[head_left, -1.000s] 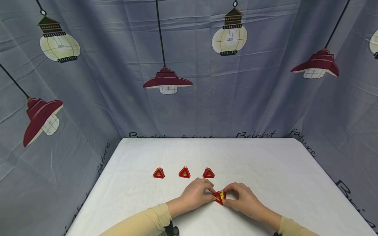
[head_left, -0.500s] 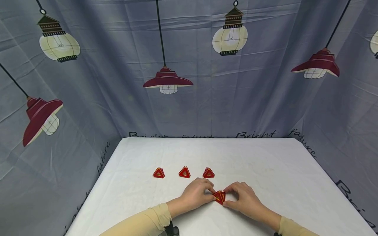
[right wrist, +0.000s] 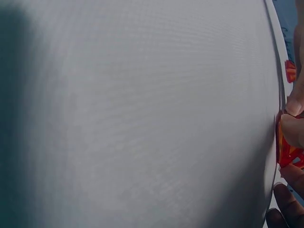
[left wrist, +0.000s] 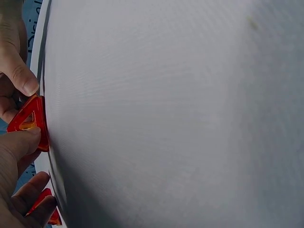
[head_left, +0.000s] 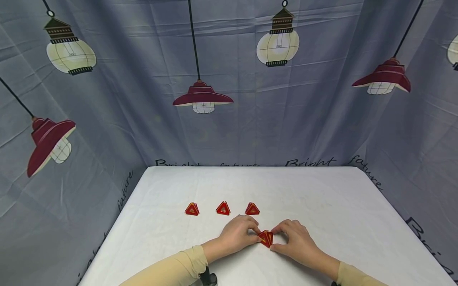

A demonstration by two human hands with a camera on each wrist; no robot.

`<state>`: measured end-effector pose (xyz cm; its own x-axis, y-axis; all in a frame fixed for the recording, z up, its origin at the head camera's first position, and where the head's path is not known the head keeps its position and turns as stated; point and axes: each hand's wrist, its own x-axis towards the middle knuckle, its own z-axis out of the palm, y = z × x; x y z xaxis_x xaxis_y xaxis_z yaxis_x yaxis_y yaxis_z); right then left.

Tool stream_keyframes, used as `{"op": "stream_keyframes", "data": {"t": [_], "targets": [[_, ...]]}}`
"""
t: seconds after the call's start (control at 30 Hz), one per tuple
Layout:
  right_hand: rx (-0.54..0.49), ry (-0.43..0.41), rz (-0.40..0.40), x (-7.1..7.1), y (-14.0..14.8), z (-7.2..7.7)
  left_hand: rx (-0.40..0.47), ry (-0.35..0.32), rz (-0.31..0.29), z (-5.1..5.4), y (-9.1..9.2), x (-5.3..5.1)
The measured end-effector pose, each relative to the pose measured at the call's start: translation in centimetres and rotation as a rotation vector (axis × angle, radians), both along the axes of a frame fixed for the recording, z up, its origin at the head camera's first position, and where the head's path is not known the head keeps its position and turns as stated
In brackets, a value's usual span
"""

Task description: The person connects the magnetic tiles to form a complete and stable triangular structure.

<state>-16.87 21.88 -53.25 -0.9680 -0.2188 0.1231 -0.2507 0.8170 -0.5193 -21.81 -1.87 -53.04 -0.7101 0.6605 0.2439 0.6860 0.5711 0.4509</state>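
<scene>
In the head view, a small pyramid of red triangular magnetic tiles (head_left: 266,238) is held between both hands near the table's front. My left hand (head_left: 236,237) pinches its left side with thumb and fingers. From the other side, my right hand (head_left: 297,243) has its forefinger at the top edge and its thumb at the lower edge. The left wrist view shows a see-through red tile (left wrist: 42,126) with an orange-yellow middle, the left thumb pressed on it. At the right wrist view's edge, fingers partly cover the pyramid (right wrist: 283,151).
Three similar red pyramids stand in a row behind the hands: left (head_left: 192,209), middle (head_left: 223,208) and right (head_left: 252,209). They rest on a white-covered table (head_left: 322,190). A grey-blue curtain (head_left: 229,135) with printed lamps hangs around the table's back and sides.
One second ago a yellow strip showed on the pyramid's right side; now a red face covers it. The right fingers have shifted slightly, while the left hand stays put.
</scene>
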Motion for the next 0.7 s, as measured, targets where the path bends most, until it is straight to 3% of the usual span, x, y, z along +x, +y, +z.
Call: {"op": "stream_keyframes", "data": {"t": [0.4,0.7], "targets": [[0.054,-0.002,-0.045,0.0,0.1,0.2,-0.094,0.057,0.074,0.6,0.8,0.3],[0.062,-0.033,-0.092,-0.7,0.9,0.1,-0.12,-0.062,0.091,0.5,2.4,-0.1]]}}
